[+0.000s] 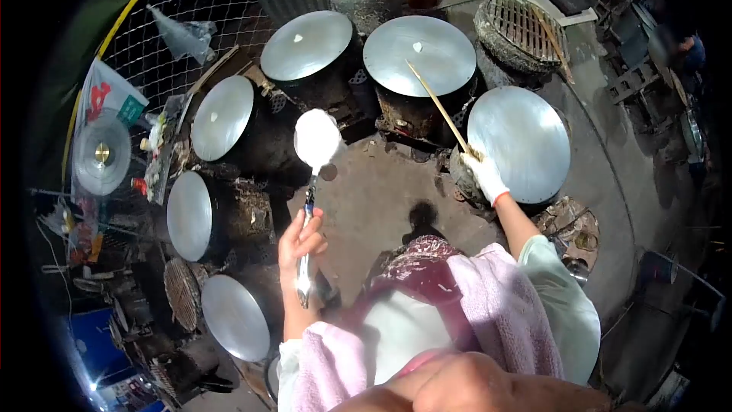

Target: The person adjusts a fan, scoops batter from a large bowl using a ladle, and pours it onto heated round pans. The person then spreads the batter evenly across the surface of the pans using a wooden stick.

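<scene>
Bare fingers of my left hand (302, 238) are wrapped round the handle of a ladle (316, 140), whose bowl is filled with something bright white. My right hand (485, 175), in a white glove, grips a long thin wooden stick (437, 103). The stick's far end points at a round metal griddle (442, 42) with a small white spot on it. Beside my gloved hand lies another round griddle (522, 141) with a bare, shiny surface. Ahead of the ladle, a third griddle (305, 49) carries a small white blob.
More round griddles stand on the left: one (223, 118) with a white spot, one (189, 216) and one (235, 317) nearer me. A slatted round rack (518, 30) sits at the back right. Wire netting (221, 0) and a fan (102, 154) are on the left.
</scene>
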{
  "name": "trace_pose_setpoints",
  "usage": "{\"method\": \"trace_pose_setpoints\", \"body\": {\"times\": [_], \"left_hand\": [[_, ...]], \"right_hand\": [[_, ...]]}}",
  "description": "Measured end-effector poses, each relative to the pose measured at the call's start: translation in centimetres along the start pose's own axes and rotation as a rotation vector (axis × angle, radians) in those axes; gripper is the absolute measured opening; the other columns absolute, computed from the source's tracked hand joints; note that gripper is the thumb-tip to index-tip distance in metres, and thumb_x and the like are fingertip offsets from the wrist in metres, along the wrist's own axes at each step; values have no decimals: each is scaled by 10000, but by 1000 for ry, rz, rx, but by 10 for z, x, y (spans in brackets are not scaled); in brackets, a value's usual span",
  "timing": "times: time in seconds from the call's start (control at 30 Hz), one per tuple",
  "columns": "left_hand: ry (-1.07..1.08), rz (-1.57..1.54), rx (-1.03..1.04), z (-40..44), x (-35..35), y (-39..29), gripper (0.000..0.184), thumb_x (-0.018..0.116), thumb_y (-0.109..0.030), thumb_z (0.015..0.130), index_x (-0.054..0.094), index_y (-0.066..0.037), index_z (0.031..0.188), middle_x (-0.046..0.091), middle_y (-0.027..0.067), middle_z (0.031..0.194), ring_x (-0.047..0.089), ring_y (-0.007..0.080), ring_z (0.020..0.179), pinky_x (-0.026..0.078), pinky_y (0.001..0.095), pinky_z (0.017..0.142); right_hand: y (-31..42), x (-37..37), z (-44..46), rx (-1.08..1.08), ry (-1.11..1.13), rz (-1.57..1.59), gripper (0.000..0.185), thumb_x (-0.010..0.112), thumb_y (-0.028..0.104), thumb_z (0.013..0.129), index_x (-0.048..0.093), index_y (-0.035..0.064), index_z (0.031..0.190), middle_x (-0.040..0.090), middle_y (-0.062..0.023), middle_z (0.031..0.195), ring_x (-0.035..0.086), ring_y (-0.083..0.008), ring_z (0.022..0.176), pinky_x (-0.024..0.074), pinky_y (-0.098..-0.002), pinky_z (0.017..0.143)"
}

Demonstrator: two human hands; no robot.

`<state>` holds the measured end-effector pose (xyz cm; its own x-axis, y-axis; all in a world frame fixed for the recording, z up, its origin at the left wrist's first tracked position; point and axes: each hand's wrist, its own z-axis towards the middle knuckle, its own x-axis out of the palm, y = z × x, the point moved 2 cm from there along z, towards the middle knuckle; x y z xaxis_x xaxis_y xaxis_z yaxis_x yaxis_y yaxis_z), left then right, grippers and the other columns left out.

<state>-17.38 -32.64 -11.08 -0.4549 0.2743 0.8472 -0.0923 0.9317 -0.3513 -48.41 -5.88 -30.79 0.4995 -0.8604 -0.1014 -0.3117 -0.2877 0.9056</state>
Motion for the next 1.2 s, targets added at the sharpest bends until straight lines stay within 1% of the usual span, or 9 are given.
{"method": "trace_pose_setpoints", "body": {"times": [0.13,0.27,0.33,0.53,0.6,0.7,0.87,1.07,1.2], "left_hand": [[-37,72,4,71,52,-32,360,354,-252,1028,500,72,1089,380,-60,605,310,-4,353,207,191,397],[-25,221,-40,142,79,-63,346,355,-248,1026,506,58,1086,381,-63,607,317,-8,354,221,193,402],[42,265,-93,178,84,-78,346,356,-256,1025,506,52,1074,378,-65,606,321,-1,352,225,194,402],[155,379,-301,296,101,-118,340,356,-259,1024,518,37,1066,367,-65,608,303,9,356,251,197,419],[198,439,-378,338,103,-130,345,381,-277,1014,543,26,1036,343,-57,602,272,25,377,237,207,421],[246,525,-472,392,118,-136,337,406,-260,1007,540,49,1031,364,-42,609,299,40,388,290,237,452],[317,635,-594,480,126,-115,327,409,-247,1004,533,54,1026,374,-32,620,318,47,410,334,242,471],[426,897,-559,553,113,-55,326,361,-238,1017,520,46,996,399,-9,617,345,75,440,335,257,470],[332,965,-497,573,96,-9,337,386,-265,1012,526,36,956,430,12,598,375,100,439,310,247,442]], "right_hand": [[22,-23,90,202,106,-48,464,646,204,885,518,-4,1279,604,-9,1006,546,-93,817,446,-256,714],[56,-68,197,-297,-504,72,474,644,218,892,515,19,1302,608,21,957,524,-82,814,430,-217,708],[116,-63,184,-414,-554,181,476,653,197,889,513,23,1309,610,33,976,524,-69,807,432,-208,698],[171,-45,129,-303,-758,447,487,656,122,881,493,52,1335,603,40,934,480,-21,686,406,-176,600],[143,-32,117,-443,-852,439,515,622,119,902,430,11,1368,579,-11,1107,502,-33,783,432,-183,669],[106,11,99,-146,-1021,86,386,639,144,883,506,-23,1204,602,-34,969,532,-102,834,444,-244,749],[58,78,89,-154,-1070,348,255,630,139,878,570,6,1088,564,6,880,511,-92,771,452,-253,696],[64,106,100,-159,-1047,445,414,584,145,934,482,-26,1297,620,-39,1092,560,-97,931,455,-234,845],[52,107,120,-144,-827,675,518,579,118,931,386,-36,1386,520,-73,1273,519,-94,1039,407,-213,930]]}}
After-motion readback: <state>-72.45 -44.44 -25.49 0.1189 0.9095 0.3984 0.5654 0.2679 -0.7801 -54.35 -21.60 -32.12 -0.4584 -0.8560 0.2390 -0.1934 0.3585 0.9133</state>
